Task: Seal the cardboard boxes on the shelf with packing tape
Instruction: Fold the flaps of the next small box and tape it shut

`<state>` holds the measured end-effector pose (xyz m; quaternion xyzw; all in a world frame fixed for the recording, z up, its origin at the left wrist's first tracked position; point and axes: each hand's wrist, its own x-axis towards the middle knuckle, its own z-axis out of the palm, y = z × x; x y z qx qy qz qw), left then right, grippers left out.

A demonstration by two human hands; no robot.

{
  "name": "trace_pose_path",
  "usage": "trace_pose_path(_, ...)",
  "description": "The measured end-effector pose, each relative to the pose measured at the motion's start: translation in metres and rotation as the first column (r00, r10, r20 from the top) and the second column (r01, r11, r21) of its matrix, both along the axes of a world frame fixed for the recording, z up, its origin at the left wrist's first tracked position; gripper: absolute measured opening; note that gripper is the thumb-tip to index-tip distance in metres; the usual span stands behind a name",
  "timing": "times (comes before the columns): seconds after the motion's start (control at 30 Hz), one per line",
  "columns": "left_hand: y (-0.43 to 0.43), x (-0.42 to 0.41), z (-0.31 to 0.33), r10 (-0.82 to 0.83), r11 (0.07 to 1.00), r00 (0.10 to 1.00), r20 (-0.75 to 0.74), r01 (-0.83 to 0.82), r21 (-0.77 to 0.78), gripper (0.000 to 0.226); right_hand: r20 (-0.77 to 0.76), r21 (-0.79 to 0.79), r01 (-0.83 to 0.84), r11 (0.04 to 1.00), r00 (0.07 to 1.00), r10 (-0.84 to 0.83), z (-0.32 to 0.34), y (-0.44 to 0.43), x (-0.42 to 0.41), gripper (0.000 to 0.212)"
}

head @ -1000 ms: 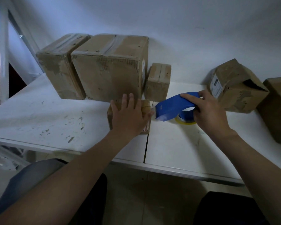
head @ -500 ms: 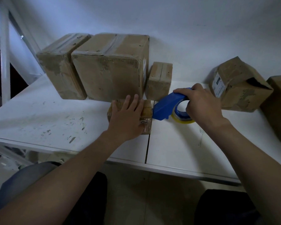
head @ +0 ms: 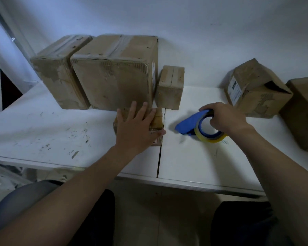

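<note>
Left hand [head: 137,128] lies flat on top of the small box [head: 157,119], fingers straight and spread, thumb over the box's right front corner. It presses down and doesn't curl round anything.

Right hand [head: 224,118] is wrapped round the blue tape dispenser [head: 188,122], fingers through the core of the tape roll [head: 212,138]. The dispenser nose points left at the small box with a gap between them. It's blurred, so I can't tell if the roll touches the shelf [head: 194,162].

The small box sits just left of the shelf seam [head: 160,157], near mid-depth and back from the front edge [head: 185,183]. There's bare surface in front of both hands and across the scuffed left side.

Behind the small box and touching or nearly touching it is the large box [head: 114,73], with the left box [head: 60,73] beside that. The narrow box [head: 170,87] stands just behind the seam. On the right are a tilted box [head: 256,91] with an open flap and an edge box [head: 304,112], both near the right hand.
</note>
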<state>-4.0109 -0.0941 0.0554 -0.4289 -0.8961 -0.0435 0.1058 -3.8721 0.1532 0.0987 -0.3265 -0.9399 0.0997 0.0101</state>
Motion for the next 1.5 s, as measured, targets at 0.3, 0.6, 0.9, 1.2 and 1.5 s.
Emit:
trace_pose_path(0.3,0.0,0.011,-0.005,-0.093,0.978,0.995,0.026,0.086,0.188,0.073,0.043,-0.372,0.202,0.906,0.979,-0.201,-0.019,0.008,0.013,0.033)
trace_pose_path(0.6,-0.032,-0.012,0.003,-0.285,0.958,0.906,0.314,0.263,0.111,0.073,-0.074,0.012,-0.133,0.991,0.988,0.133,0.004,-0.021,0.008,0.046)
trace_pose_path(0.9,-0.059,-0.027,0.021,-0.497,0.867,0.753,0.43,0.447,0.219,0.066,-0.276,-0.095,-0.644,0.759,0.75,0.601,-0.013,-0.1,-0.029,0.058)
trace_pose_path(1.2,-0.047,-0.017,0.008,-0.416,0.881,0.832,0.368,0.267,0.391,0.046,-0.092,-0.013,-0.595,0.804,0.801,0.591,-0.026,-0.114,-0.036,0.072)
trace_pose_path(1.5,-0.049,-0.021,0.003,-0.405,0.897,0.864,0.299,0.312,0.315,0.055,-0.035,0.101,-0.614,0.783,0.784,0.619,-0.035,-0.112,-0.035,0.09)
